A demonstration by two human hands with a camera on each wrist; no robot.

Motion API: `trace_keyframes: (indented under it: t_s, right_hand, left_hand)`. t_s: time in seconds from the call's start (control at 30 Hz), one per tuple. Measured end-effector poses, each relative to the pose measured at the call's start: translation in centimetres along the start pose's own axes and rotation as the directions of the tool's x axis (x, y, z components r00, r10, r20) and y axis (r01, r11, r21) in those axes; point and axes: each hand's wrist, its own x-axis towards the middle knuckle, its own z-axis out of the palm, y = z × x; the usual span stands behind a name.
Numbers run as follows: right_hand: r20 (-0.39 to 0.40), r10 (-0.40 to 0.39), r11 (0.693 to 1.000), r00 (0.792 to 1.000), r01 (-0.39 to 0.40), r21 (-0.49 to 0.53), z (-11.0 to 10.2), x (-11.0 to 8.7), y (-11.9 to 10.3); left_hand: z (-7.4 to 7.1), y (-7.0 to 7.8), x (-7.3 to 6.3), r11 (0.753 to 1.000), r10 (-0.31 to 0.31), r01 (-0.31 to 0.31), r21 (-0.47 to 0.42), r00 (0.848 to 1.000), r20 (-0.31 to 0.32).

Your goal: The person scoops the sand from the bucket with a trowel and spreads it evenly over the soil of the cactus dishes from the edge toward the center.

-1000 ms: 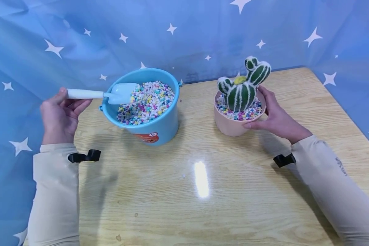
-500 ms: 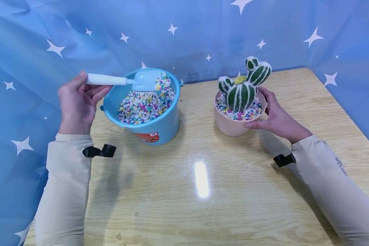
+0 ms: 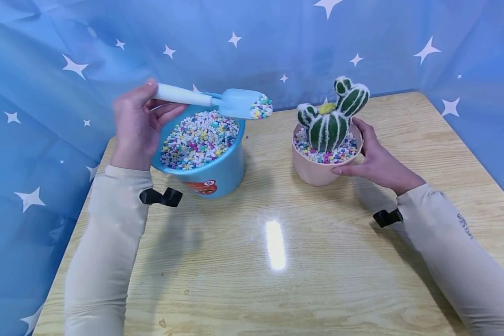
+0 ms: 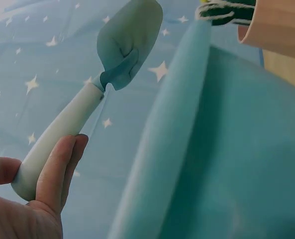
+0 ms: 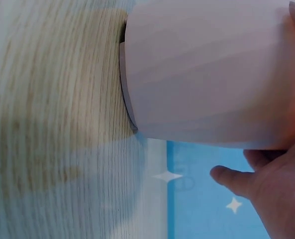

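Note:
My left hand [image 3: 136, 123] pinches the white handle of a small light-blue shovel [image 3: 237, 102] between thumb and fingers. Coloured pebbles [image 3: 262, 107] lie at the tip of its blade, which reaches past the right rim of the blue bucket [image 3: 231, 172]. In the left wrist view the underside of the shovel [image 4: 130, 40] shows above the bucket's wall [image 4: 237, 149]. Around the right side of a pink pot [image 3: 312, 173] my right hand [image 3: 375, 158] grips the rim, thumb in front. A green cactus [image 3: 328, 130] stands in pebbles inside that pot.
Many small coloured pebbles [image 3: 197, 140] fill part of the bucket. Bucket and pot stand on a wooden table [image 3: 319, 261], with one stray pebble [image 3: 247, 137] between them. A blue star-patterned cloth [image 3: 269, 42] hangs behind and at the sides.
My left hand has moved right and slightly up, taking the shovel with pebbles from inside the bucket up over its right rim. My right hand and the pot have stayed in place.

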Motion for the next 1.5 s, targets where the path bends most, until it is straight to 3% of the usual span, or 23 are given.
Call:
trace_keyframes:
  t_s: [0.23,0.57,0.83,1.17,1.5]
  right_hand:
    - [0.008,0.017,1.000,1.000,-0.017,-0.009,0.0,-0.1,0.0]
    - [0.022,0.016,1.000,1.000,-0.016,-0.010,0.0,0.3,0.0]
    - [0.016,0.022,1.000,1.000,-0.022,-0.008,0.0,0.2,-0.1]
    - [0.019,0.054,0.999,0.998,-0.053,-0.009,-0.2,0.3,0.0]
    - [0.011,0.057,0.998,0.998,-0.057,-0.009,-0.2,0.0,0.2]
  left_hand:
    - [2.1,-1.3,0.3,0.991,-0.002,-0.005,0.131,0.998,0.056]
    - [3.7,-2.7,0.2,0.971,-0.030,0.008,0.237,0.996,0.087]
    - [4.7,-2.8,0.0,0.959,-0.035,0.006,0.282,0.995,0.097]
    - [5.8,-3.0,-0.9,0.940,0.022,-0.079,0.332,0.985,0.170]
    - [6.7,-3.3,-1.2,0.909,0.063,-0.166,0.383,0.961,0.268]
